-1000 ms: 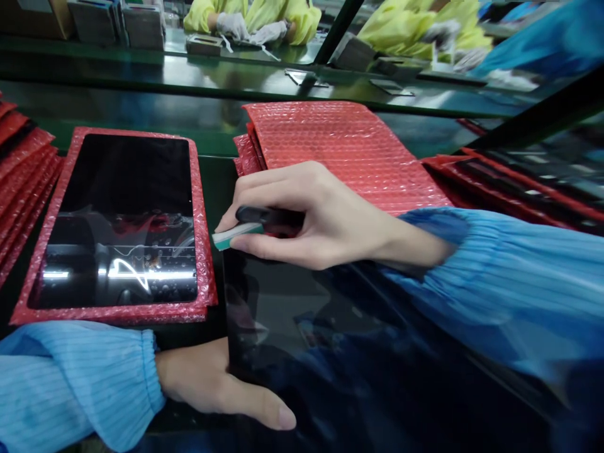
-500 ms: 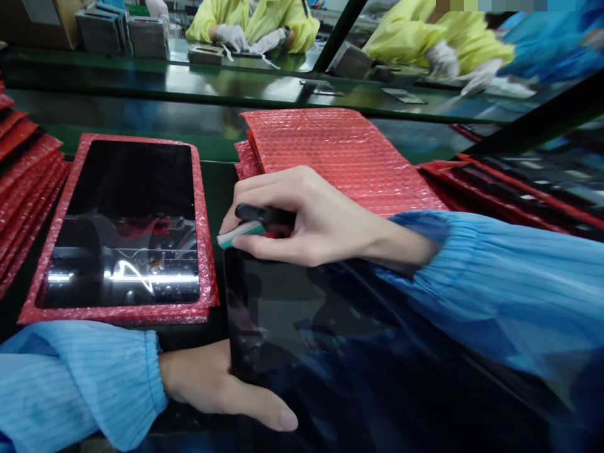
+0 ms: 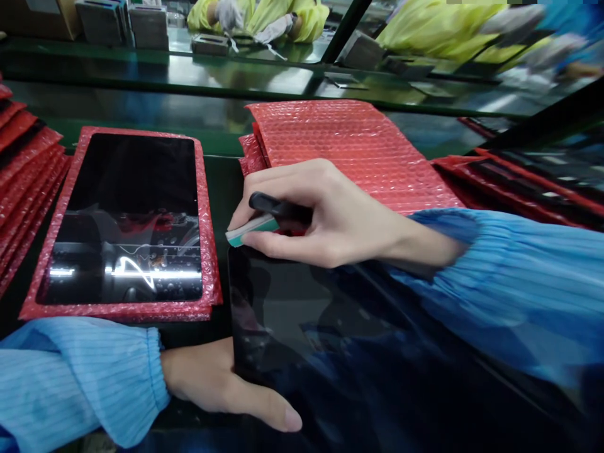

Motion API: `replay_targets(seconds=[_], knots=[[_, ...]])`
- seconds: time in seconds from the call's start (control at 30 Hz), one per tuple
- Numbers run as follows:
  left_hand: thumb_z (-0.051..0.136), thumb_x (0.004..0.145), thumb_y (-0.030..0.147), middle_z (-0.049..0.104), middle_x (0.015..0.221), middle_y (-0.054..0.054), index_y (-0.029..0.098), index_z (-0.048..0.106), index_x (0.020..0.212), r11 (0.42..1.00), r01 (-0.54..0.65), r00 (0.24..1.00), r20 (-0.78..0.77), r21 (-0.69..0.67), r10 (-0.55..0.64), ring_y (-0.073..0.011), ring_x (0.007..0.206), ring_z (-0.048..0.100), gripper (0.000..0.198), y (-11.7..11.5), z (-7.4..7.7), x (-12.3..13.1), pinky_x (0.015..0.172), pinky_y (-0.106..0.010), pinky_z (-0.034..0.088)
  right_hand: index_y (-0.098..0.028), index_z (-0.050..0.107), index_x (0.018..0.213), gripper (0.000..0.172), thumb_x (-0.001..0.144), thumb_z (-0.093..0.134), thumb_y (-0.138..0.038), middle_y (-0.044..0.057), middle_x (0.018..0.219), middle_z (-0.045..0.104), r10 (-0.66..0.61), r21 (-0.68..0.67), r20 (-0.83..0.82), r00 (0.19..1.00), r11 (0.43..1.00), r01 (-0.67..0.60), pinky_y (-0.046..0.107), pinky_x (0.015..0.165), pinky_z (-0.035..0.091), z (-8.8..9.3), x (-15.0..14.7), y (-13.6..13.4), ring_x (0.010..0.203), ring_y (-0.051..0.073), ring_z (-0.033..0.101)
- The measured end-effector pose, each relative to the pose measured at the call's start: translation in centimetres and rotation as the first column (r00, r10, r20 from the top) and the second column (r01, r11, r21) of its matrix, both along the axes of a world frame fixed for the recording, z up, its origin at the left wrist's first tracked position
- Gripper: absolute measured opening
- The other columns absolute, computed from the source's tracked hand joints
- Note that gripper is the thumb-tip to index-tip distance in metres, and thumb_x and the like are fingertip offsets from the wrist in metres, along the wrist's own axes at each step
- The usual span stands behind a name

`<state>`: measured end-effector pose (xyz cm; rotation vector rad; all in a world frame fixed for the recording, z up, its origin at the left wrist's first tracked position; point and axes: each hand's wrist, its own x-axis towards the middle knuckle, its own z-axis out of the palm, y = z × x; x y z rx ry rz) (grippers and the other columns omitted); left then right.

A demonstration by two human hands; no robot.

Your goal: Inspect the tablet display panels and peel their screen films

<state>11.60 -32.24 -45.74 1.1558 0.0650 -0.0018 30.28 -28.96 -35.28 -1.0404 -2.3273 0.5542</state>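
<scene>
Two bare hands of yours, both cuffed in blue striped sleeves [image 3: 519, 270], work at one glossy black panel [image 3: 330, 365] directly before you. Your left hand [image 3: 221, 380] comes in low from the side, wrist nearly level, and clasps the panel's left edge: the thumb stretches flat across the dark face, while the other fingers are hidden behind it. Your right hand [image 3: 325, 214] arches over the panel's far edge, knuckles up, forearm slanting in from the right. Its thumb and forefinger pinch a white-and-teal block [image 3: 255, 228] narrowly, and a black round-tipped stick [image 3: 274, 205] lies within the same curled fingers. The block sits at the panel's far left corner; you cannot tell whether they touch. Beyond your left forearm, a black screen [image 3: 134, 217] lies on red bubble wrap [image 3: 211, 251]. Stacked red bubble-wrap pouches [image 3: 340, 135] rise behind your right hand.
</scene>
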Motion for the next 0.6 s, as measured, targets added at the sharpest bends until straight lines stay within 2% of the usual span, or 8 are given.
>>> replay_targets(seconds=[0.1, 0.17, 0.3, 0.47, 0.6], knots=[[0.067, 0.077, 0.036, 0.054, 0.059, 0.003, 0.014, 0.063, 0.073, 0.998, -0.052, 0.998, -0.023, -0.02, 0.052, -0.0103, 0.061, 0.052, 0.023, -0.3, -0.3, 0.0, 0.072, -0.023, 0.051, -0.012, 0.064, 0.084, 0.007, 0.081, 0.058, -0.012, 0.001, 0.077, 0.06, 0.019, -0.011, 0.01, 1.0, 1.0, -0.019, 0.019, 0.053, 0.04, -0.1, -0.1, 0.1, 0.061, 0.006, 0.049], [0.067, 0.077, 0.036, 0.056, 0.061, 0.002, 0.013, 0.065, 0.076, 0.998, -0.048, 0.998, -0.031, -0.041, 0.047, -0.0109, 0.062, 0.053, 0.024, -0.3, -0.2, 0.0, 0.073, -0.023, 0.051, -0.012, 0.063, 0.081, 0.006, 0.081, 0.057, -0.011, 0.001, 0.076, 0.06, 0.021, -0.026, 0.0, 1.0, 0.999, -0.021, 0.019, 0.054, 0.041, 0.0, -0.2, 0.1, 0.062, 0.006, 0.051], [0.059, 0.083, 0.034, 0.061, 0.064, 0.0, 0.012, 0.068, 0.08, 0.995, 0.07, 0.997, -0.012, -0.071, -0.071, -0.0128, 0.069, 0.059, 0.024, 0.1, 0.5, 0.0, 0.078, -0.024, 0.05, -0.012, 0.06, 0.077, 0.012, 0.073, 0.054, -0.002, -0.001, 0.07, 0.06, -0.001, -0.06, -0.05, 0.999, 0.998, -0.002, 0.019, 0.059, 0.044, 0.0, -0.3, 0.1, 0.062, 0.007, 0.052], [0.064, 0.079, 0.041, 0.06, 0.066, 0.0, 0.013, 0.064, 0.076, 0.999, 0.052, 0.996, -0.074, 0.0, -0.052, -0.012, 0.064, 0.056, 0.029, 0.3, -0.1, -0.2, 0.066, -0.023, 0.05, -0.014, 0.056, 0.069, 0.011, 0.068, 0.051, -0.004, 0.0, 0.067, 0.059, -0.055, -0.099, -0.112, 0.992, 0.994, 0.043, 0.02, 0.051, 0.041, 0.0, -0.3, -0.1, 0.059, 0.008, 0.052], [0.064, 0.08, 0.04, 0.058, 0.065, 0.001, 0.013, 0.062, 0.074, 0.998, 0.038, 0.997, -0.063, 0.059, -0.034, -0.0112, 0.064, 0.055, 0.028, 0.2, -0.6, -0.2, 0.068, -0.024, 0.05, -0.013, 0.06, 0.076, 0.013, 0.071, 0.053, -0.004, 0.0, 0.071, 0.061, -0.029, -0.092, -0.062, 0.998, 0.995, 0.023, 0.02, 0.053, 0.042, 0.0, -0.2, -0.1, 0.061, 0.008, 0.054]])
